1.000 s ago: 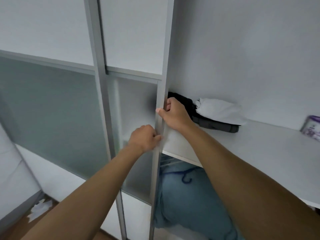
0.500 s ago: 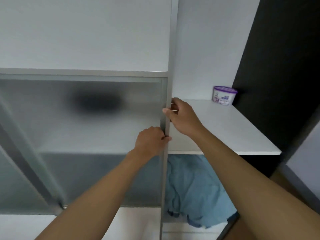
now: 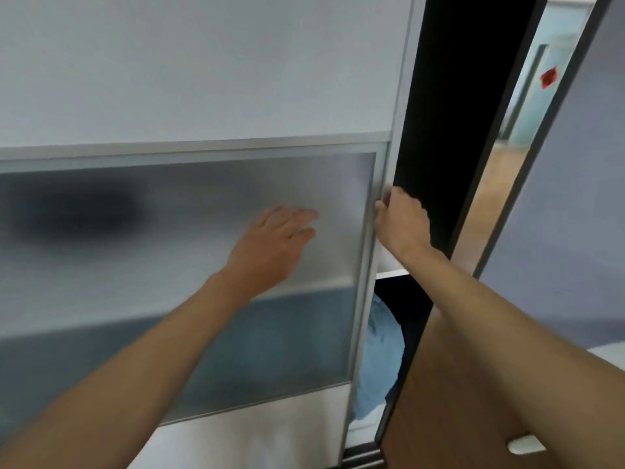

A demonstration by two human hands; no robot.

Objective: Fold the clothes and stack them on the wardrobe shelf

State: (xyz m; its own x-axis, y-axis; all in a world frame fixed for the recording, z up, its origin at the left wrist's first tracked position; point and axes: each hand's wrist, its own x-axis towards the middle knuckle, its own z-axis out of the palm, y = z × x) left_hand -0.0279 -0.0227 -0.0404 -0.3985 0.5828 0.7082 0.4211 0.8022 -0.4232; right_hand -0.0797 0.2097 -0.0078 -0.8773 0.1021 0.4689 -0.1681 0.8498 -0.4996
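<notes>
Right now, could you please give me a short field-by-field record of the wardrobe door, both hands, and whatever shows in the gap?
door: sliding door with frosted panel, nearly shut against the dark side panel
gap: narrow strip at the door's right edge
left hand: left hand open, fingers spread, flat at the frosted panel
right hand: right hand gripping the door's edge frame
in gap: shelf edge; blue garment below it

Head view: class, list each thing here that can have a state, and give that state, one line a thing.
Sliding door: almost shut, narrow gap at its right edge.
Left hand: open, fingers spread against the frosted panel.
Right hand: closed on the door frame.
Blue cloth: loose, unfolded, showing through the gap.
Shelf: mostly hidden, only its front edge shows.
</notes>
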